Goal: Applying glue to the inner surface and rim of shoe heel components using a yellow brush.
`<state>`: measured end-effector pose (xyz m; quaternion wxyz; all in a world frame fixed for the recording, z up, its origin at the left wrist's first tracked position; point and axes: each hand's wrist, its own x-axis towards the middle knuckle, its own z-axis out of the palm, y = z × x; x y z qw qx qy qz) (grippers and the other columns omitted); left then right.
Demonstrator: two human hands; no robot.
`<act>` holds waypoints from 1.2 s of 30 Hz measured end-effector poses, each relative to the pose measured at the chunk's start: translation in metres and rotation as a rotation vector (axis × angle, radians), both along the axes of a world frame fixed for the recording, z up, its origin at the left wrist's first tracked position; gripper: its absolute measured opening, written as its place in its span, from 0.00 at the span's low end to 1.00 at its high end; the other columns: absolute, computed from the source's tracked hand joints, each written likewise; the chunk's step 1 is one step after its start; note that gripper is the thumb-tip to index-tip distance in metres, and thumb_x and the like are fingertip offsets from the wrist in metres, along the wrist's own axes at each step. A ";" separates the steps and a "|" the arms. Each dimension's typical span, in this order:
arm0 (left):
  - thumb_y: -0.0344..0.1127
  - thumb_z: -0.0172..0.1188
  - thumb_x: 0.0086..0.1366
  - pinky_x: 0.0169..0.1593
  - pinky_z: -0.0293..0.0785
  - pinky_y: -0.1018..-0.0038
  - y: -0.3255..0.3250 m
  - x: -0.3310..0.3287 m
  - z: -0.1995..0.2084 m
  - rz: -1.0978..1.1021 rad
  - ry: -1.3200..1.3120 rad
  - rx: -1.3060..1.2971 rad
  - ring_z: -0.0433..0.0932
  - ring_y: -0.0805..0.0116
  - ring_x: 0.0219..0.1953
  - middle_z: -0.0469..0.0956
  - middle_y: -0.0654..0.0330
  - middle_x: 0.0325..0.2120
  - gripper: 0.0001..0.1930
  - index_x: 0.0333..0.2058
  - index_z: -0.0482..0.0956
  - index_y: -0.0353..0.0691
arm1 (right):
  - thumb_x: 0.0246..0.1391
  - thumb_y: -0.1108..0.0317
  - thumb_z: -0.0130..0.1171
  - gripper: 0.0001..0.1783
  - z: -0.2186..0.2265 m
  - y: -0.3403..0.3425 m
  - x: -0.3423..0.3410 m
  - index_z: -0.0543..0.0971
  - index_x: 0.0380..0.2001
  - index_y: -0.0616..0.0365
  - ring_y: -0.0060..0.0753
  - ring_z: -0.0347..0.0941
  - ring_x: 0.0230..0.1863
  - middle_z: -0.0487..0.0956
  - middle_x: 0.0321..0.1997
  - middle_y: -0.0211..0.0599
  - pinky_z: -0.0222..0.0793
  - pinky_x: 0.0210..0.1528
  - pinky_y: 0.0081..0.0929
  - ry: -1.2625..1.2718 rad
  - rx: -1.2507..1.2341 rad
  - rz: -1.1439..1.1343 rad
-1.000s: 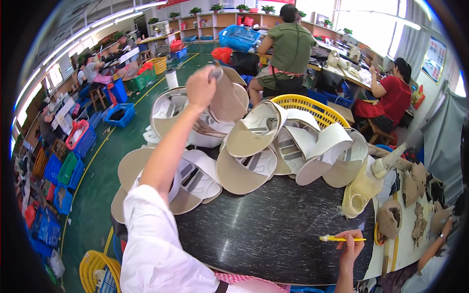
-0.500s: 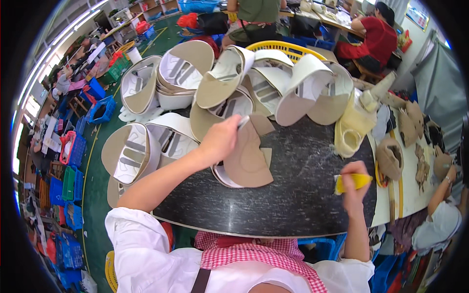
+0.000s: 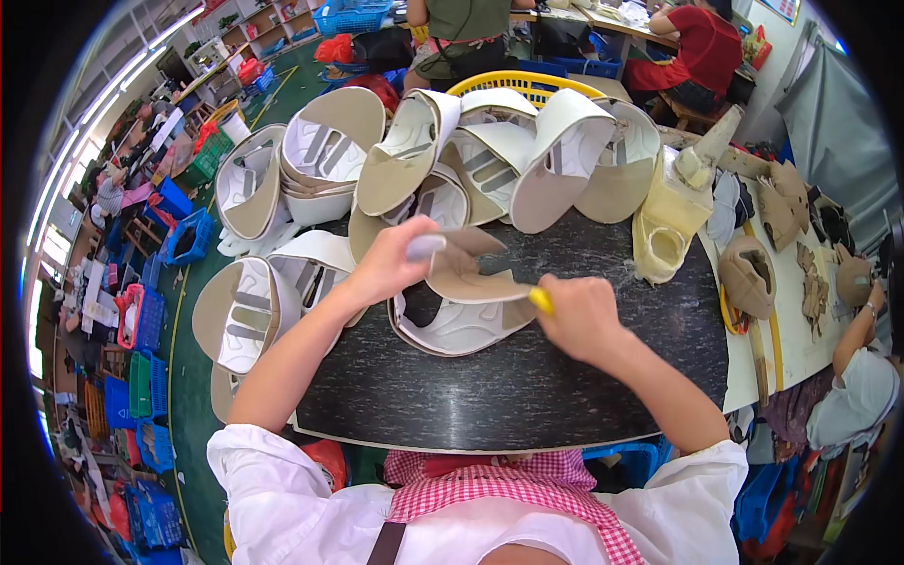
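My left hand (image 3: 395,252) pinches a beige shoe upper piece (image 3: 480,273) at its left end, holding it bent above the black table. At the piece's right end, my right hand (image 3: 582,318) is closed on a small yellow tool (image 3: 540,299), mostly hidden by the fingers. The tool's kind is not clear. Below the lifted piece lies a white-lined upper piece (image 3: 461,331), flat on the table. Several more beige and white upper pieces (image 3: 400,160) are heaped at the far side. More of them (image 3: 250,311) lie along the table's left edge.
A cream plastic container (image 3: 670,231) with a cut opening stands at the table's right. Beyond it, a side bench holds beige fabric pieces (image 3: 747,278). A yellow basket (image 3: 527,87) sits behind the heap. Other people work at the back and far right.
My right hand has come left from near the container to the upper piece, bringing the yellow tool. The piece in my left hand has been raised and bent, showing the white-lined one beneath.
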<state>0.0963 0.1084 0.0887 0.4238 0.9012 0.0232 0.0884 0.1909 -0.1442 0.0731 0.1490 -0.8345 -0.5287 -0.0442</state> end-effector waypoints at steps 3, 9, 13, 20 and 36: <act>0.29 0.60 0.45 0.38 0.70 0.69 -0.020 0.011 0.009 -0.194 0.054 0.440 0.76 0.57 0.33 0.75 0.51 0.27 0.15 0.34 0.72 0.36 | 0.50 0.57 0.50 0.15 -0.011 -0.007 0.034 0.77 0.24 0.56 0.49 0.74 0.27 0.77 0.21 0.46 0.68 0.30 0.43 0.117 -0.268 -0.255; 0.44 0.59 0.51 0.30 0.69 0.60 -0.040 0.043 0.026 0.007 -0.108 0.680 0.75 0.51 0.24 0.74 0.52 0.18 0.13 0.23 0.75 0.39 | 0.53 0.55 0.51 0.16 0.022 -0.053 0.052 0.75 0.27 0.59 0.42 0.74 0.23 0.75 0.20 0.44 0.67 0.29 0.34 0.160 0.118 -0.425; 0.41 0.57 0.52 0.29 0.70 0.62 -0.028 0.065 0.019 0.126 -0.071 0.835 0.76 0.53 0.24 0.74 0.52 0.16 0.11 0.21 0.75 0.39 | 0.52 0.68 0.54 0.08 0.026 -0.113 0.084 0.72 0.33 0.60 0.18 0.66 0.23 0.71 0.22 0.27 0.62 0.26 0.17 0.554 0.885 -0.380; 0.40 0.57 0.52 0.32 0.71 0.61 -0.055 0.074 0.069 -0.008 -0.027 0.574 0.76 0.53 0.26 0.76 0.51 0.18 0.11 0.25 0.78 0.38 | 0.52 0.60 0.56 0.16 0.005 -0.113 0.114 0.74 0.26 0.66 0.21 0.67 0.20 0.73 0.17 0.37 0.62 0.24 0.25 0.221 0.514 -0.640; 0.45 0.57 0.51 0.36 0.71 0.61 -0.079 0.070 0.022 -0.020 0.087 0.355 0.76 0.50 0.28 0.76 0.45 0.23 0.20 0.37 0.76 0.35 | 0.52 0.68 0.54 0.07 -0.024 -0.066 0.031 0.72 0.30 0.61 0.18 0.70 0.24 0.76 0.26 0.31 0.67 0.27 0.15 0.868 0.627 -0.053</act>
